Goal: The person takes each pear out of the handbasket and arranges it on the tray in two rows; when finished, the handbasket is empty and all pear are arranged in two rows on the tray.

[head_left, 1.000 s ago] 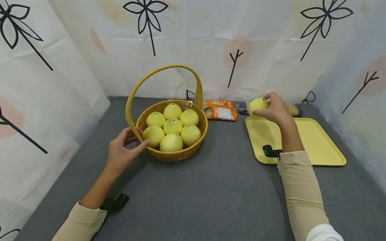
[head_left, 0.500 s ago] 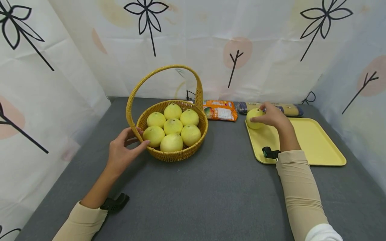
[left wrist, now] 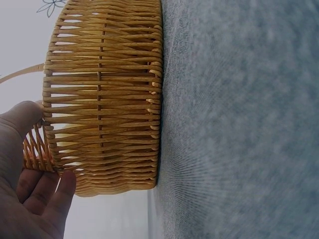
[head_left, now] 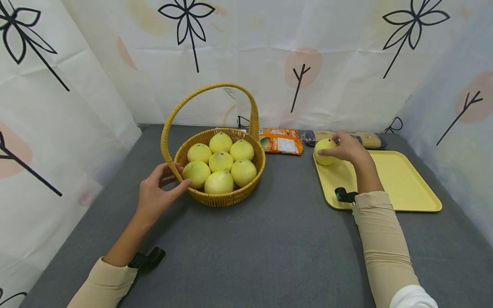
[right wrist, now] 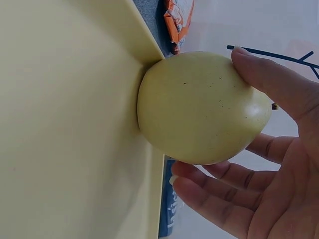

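Observation:
My right hand [head_left: 349,148] holds a pale yellow round fruit [right wrist: 199,109] with a short dark stem and small dark specks. Thumb on one side and fingers on the other, it sits against the far-left corner of a yellow tray [head_left: 408,184]. My left hand [head_left: 159,190] grips the woven basket [head_left: 223,200] where its tall handle meets the left rim. In the left wrist view, the thumb [left wrist: 25,115] lies at the rim and the fingers curl round the handle's base. Several matching fruits [head_left: 221,161] fill the basket, which stands on the table.
Behind the basket and tray lie an orange snack packet [head_left: 283,141] and a long packet with yellow contents [head_left: 371,140], close to the patterned cloth wall [head_left: 246,55]. Grey cloth [head_left: 246,252] covers the table between basket and tray.
The right hand has lowered the fruit from above the tray's far edge into its far-left corner, then stayed almost still. The left hand and basket have not visibly moved.

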Motion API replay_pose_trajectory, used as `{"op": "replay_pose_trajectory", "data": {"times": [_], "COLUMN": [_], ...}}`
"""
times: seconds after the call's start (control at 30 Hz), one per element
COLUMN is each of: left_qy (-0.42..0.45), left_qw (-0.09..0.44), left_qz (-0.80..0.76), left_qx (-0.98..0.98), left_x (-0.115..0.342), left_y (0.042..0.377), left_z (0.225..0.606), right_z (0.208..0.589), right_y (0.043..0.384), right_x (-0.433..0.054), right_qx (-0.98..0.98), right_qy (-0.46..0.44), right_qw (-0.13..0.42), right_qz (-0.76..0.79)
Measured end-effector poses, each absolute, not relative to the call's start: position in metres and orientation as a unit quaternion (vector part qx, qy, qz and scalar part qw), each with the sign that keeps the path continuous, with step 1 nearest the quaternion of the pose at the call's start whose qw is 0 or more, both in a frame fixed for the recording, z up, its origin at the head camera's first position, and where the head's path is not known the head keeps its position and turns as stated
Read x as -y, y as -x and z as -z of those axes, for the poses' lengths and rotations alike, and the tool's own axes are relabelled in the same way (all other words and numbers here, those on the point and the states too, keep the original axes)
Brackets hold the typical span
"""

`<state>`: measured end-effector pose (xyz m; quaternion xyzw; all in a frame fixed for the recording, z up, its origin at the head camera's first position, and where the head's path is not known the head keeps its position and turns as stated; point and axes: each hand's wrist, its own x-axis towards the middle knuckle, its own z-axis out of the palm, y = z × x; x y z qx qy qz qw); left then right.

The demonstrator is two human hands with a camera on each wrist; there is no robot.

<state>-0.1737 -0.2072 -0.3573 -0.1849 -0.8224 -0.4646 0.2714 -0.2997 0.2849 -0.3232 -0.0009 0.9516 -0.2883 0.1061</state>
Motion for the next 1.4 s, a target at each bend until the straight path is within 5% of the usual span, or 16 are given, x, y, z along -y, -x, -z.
{"op": "replay_pose_trajectory", "data": {"times": [0.43, 0.77, 1.2, 1.4], "left_qy": [0.18, 0.168, 0.176, 0.183], "left_qw": [0.265, 0.269, 0.272, 0.275], "left_qz": [0.468, 0.46, 0.458, 0.461], "left_qx": [0.824, 0.829, 0.828, 0.824], "left_x": [0.207, 0.206, 0.207, 0.207], "left_y": [0.172, 0.172, 0.172, 0.173], "left_z": [0.356, 0.356, 0.358, 0.357], "right_z": [0.322, 0.312, 0.316, 0.313], "right_y": [0.3, 0.296, 0.287, 0.294], "right_x": [-0.283, -0.254, -0.158, -0.125], "right_qx": [-0.959, -0.966, -0.925, -0.895], "right_qy": [0.009, 0.053, 0.288, 0.386], "right_qw": [0.096, -0.039, -0.138, -0.116], "right_qz": [0.265, 0.25, 0.206, 0.191]}}
